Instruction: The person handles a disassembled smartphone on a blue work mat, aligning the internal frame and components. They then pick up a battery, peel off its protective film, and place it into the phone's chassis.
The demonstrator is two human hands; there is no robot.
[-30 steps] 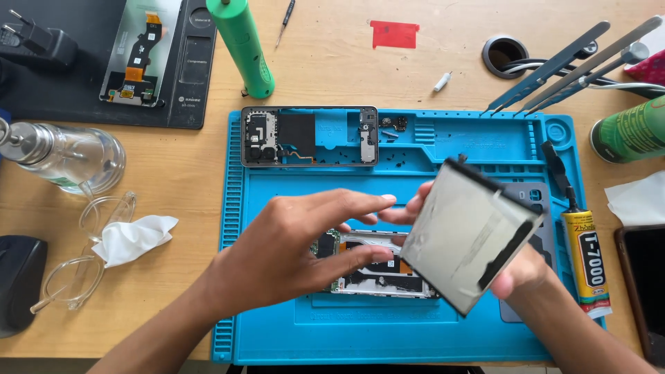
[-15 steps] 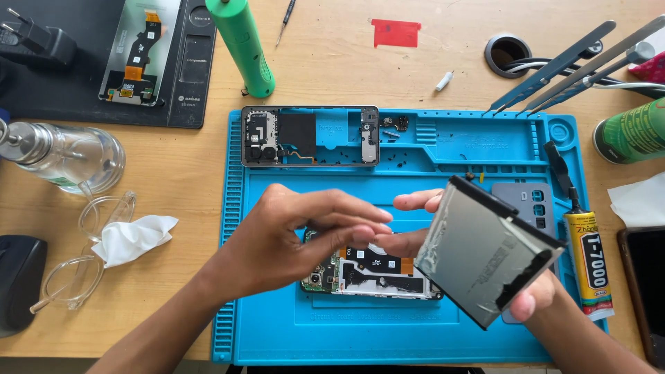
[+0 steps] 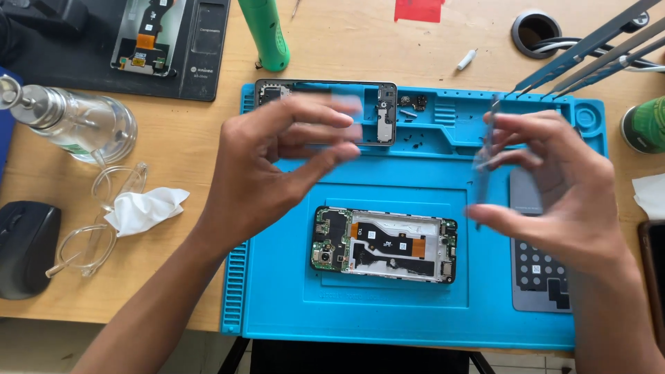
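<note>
Panel [image 3: 485, 163] now edge-on, perhaps; two hands [image 3: 277, 166], one opened phone [image 3: 384, 242]

Thin grey phone screen panel [image 3: 485, 163] held edge-on and blurred in the right hand [image 3: 554, 194], red rectangular label [image 3: 419, 10] on the wooden desk at top, small white stickers [image 3: 373, 234] on the opened phone's black cover

Both hands have lifted apart, uncovering the opened phone [image 3: 384, 242]; the panel [image 3: 485, 156] now stands edge-on.
</note>
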